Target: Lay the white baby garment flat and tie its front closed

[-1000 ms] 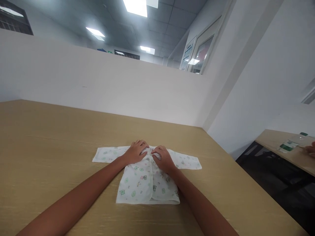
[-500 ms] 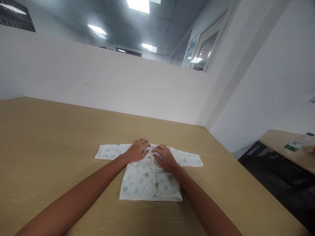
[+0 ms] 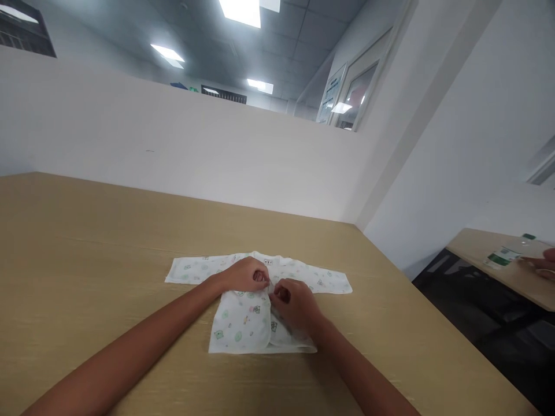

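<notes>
A small white baby shirt (image 3: pixel 236 323) with a green and pink print lies flat on the wooden table (image 3: pixel 87 271), sleeves spread left and right, neck pointing away from me. My left hand (image 3: pixel 243 275) rests on the upper chest, fingers curled and pinching the front flap edge. My right hand (image 3: pixel 295 306) lies just below and to the right of it, fingers bent and pinching the fabric at the same front opening. The two hands almost touch at the shirt's centre line.
A white partition wall (image 3: pixel 195 150) runs along the table's far edge and meets another at the right corner. At the far right a second wooden table (image 3: pixel 489 260) holds a clear bottle with a green label (image 3: pixel 505 252), beside another person's hand (image 3: pixel 544 264). The floor between is dark.
Both hands have slid from the shirt's collar down toward me to the middle of the front opening, and their fingers have gone from lying flat to pinching the fabric.
</notes>
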The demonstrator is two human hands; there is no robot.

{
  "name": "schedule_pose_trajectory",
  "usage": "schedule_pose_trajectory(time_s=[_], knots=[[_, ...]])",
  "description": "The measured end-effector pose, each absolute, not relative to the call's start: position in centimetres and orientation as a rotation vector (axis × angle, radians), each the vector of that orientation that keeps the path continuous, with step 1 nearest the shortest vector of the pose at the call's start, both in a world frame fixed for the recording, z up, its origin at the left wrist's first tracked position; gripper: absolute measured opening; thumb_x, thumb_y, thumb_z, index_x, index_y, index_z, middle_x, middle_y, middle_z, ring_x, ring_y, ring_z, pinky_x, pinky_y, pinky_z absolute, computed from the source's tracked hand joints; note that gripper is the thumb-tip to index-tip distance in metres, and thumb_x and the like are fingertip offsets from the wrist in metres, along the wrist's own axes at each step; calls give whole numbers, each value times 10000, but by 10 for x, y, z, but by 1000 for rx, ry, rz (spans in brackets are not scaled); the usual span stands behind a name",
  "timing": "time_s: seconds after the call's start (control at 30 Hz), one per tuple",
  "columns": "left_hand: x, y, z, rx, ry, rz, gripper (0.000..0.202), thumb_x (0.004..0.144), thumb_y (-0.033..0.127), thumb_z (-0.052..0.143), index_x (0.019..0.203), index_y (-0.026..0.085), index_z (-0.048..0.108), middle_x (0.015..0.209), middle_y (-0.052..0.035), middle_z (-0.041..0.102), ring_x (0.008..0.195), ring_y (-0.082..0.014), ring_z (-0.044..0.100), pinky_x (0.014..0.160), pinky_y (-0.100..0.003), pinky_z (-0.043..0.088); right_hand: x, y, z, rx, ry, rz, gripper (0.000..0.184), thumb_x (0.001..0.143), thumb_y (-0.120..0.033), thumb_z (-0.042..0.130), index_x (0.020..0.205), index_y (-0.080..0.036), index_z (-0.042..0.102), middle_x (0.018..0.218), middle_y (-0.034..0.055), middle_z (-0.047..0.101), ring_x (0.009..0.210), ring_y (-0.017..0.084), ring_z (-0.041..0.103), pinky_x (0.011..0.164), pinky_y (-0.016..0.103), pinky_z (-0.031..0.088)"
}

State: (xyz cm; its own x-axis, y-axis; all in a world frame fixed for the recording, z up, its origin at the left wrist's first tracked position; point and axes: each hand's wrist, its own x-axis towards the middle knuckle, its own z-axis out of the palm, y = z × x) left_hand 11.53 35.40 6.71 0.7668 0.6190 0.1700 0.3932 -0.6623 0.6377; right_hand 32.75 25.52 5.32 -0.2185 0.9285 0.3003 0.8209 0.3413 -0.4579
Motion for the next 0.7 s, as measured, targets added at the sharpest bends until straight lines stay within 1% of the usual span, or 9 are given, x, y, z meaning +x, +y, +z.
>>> schedule_pose_trajectory(time_s=[0.07,0.17,0.33,0.4,0.47,0.5,0.57,0.63,0.7], knots=[[114,356,63,2294,723,494,171,794,289,682,915,193,754,752,-6,633,660,-131,552,590,-229,361,327,251,53,-1508,-2086,304,120,868,-205,693,782,-158,623,774,-7,628,662,101,483,629,223,280],[114,360,55,2212,729,508,205,792,333,723,937,193,762,744,-9,616,673,-133,550,595,-223,362,328,253,55,-1475,-2093,361,84,888,-170,644,809,-156,621,800,0,629,690,105,495,641,219,290],[114,361,51,2157,718,553,257,795,384,759,942,174,768,724,-13,589,672,-130,522,590,-216,352,343,263,67,-1425,-2101,620,129,945,-197,552,837,-148,602,791,-4,620,693,105,492,635,209,335],[115,361,51,2156,718,566,263,796,388,764,945,171,770,721,-12,587,670,-128,520,590,-216,351,349,262,78,-1418,-2152,714,142,946,-224,553,835,-148,598,778,-8,608,679,100,484,623,203,349],[115,362,49,2152,723,565,261,793,383,767,946,172,771,732,-14,597,677,-129,530,592,-215,353,351,257,93,-1424,-2260,800,169,908,-283,635,807,-151,602,761,-14,598,671,98,484,605,199,349],[115,363,48,2152,724,563,253,793,378,765,944,174,771,735,-15,601,678,-129,533,590,-216,354,350,252,100,-1433,-2325,846,202,866,-319,701,793,-155,608,759,-16,601,670,99,490,591,197,344],[115,364,47,2164,716,562,236,796,369,759,935,179,771,735,-15,606,679,-130,539,591,-217,355,344,241,114,-1486,-2449,927,288,734,-363,834,780,-168,627,768,-21,618,660,104,503,553,196,327],[115,365,45,2179,696,571,230,795,367,760,930,181,773,731,-16,608,677,-130,540,596,-219,359,336,229,123,-1592,-2546,959,340,618,-350,902,779,-186,651,772,-27,639,624,107,506,509,201,303],[115,366,45,2181,674,586,245,789,380,770,931,180,775,730,-17,610,674,-129,538,601,-222,363,329,221,127,-1688,-2622,948,287,609,-302,886,761,-196,667,751,-29,649,589,113,508,484,206,289]])
